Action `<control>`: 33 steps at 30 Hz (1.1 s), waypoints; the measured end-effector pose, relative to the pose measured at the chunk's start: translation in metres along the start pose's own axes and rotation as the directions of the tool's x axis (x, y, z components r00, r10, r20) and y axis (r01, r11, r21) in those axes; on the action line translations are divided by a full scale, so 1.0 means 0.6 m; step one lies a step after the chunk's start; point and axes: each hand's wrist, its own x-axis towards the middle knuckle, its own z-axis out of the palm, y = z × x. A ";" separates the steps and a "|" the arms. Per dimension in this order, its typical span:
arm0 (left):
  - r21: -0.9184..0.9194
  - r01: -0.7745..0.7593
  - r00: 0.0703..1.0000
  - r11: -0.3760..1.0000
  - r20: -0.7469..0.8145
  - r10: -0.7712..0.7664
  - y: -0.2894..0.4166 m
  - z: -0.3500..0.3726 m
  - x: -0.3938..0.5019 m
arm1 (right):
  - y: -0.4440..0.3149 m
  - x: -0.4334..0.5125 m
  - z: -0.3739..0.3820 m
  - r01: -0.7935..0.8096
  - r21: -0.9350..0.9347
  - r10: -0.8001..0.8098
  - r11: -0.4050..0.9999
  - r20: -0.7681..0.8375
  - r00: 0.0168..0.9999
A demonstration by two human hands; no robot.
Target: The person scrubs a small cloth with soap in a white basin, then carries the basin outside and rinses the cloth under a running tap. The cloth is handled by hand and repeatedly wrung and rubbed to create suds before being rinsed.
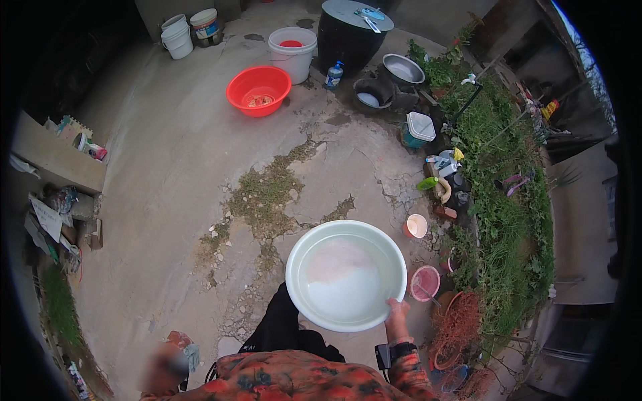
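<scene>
A large pale green plastic basin (pixel 346 280) is held out in front of my body at the lower middle, with a whitish bottom. My right hand (pixel 397 316) grips its rim at the lower right. At the lower left, my left hand (pixel 180 341) is beside a greyish cloth (pixel 191 355), away from the basin; blur covers part of that arm, and whether the fingers close on the cloth is unclear.
Ahead stand a red basin (pixel 259 91), a white bucket (pixel 293 55), a dark lidded vat (pixel 353 35) and a pump bottle (pixel 334 76). Along the planted bed (pixel 511 235) at right are a lidded tub (pixel 419 129), small pails and bottles. Cracked concrete (pixel 165 175) lies underfoot.
</scene>
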 end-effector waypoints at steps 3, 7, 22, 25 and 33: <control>-0.077 -0.092 0.995 0.993 0.033 0.094 0.137 0.028 0.099 | -0.064 0.083 0.026 0.069 0.061 -0.067 0.996 -0.031 0.997; 0.482 -0.286 0.950 0.828 0.027 0.312 0.307 0.043 0.289 | -0.165 0.202 0.090 0.030 0.006 -0.029 1.000 -0.141 0.990; 0.599 -0.120 0.988 0.792 -0.003 0.152 0.635 0.304 0.445 | -0.666 0.743 0.380 0.420 -0.159 -0.418 0.894 0.045 0.907; 0.426 -0.138 0.989 0.894 0.007 0.149 0.633 0.347 0.460 | -0.786 0.843 0.467 0.437 -0.533 -0.528 0.724 -0.021 0.849; 0.287 -0.051 0.995 0.956 -0.069 0.073 0.714 0.429 0.565 | -1.040 0.979 0.744 0.488 -0.865 -0.753 0.119 0.242 0.612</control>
